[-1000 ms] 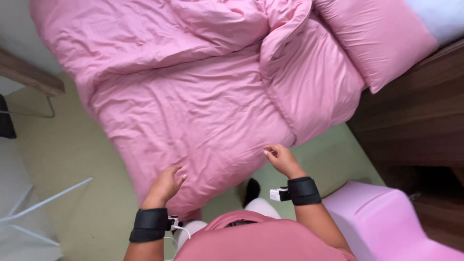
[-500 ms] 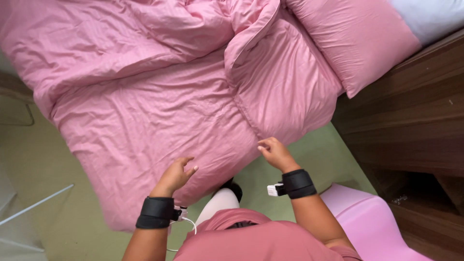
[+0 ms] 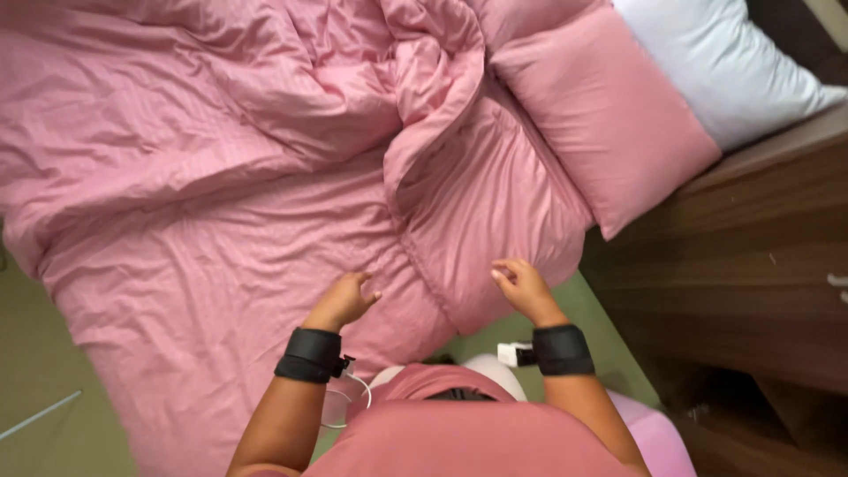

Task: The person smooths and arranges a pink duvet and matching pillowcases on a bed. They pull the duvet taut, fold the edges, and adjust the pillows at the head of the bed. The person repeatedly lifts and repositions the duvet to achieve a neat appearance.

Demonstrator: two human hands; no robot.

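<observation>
A: Status on the hands?

B: Left hand (image 3: 343, 299) hovers over the near part of the pink duvet (image 3: 221, 221), fingers curled loosely, gripping nothing. Right hand (image 3: 523, 287) sits at the duvet's near right corner, fingers half bent against the fabric. Can't tell if it pinches cloth or only touches it; the fingertips blend into the folds.

A: And the duvet itself?

B: Spread over most of the bed, but rumpled. A thick bunched ridge (image 3: 433, 97) runs from the far side of the duvet down toward the right hand. Left of the ridge it's creased yet roughly flat. Right of the ridge a puffed section hangs off the bed edge over the green floor (image 3: 35, 389).

A: Pillows?

B: Pink pillow (image 3: 609, 115) just right of the ridge, touching the duvet. White pillow (image 3: 733, 71) beyond it, against the dark wood frame (image 3: 751, 256).

A: Progress call?

B: My read: bed making is partway. Duvet is on the bed, pillows are at the head. Left to do: flatten the ridge, pull the near corner square, smooth the wrinkles.
</observation>
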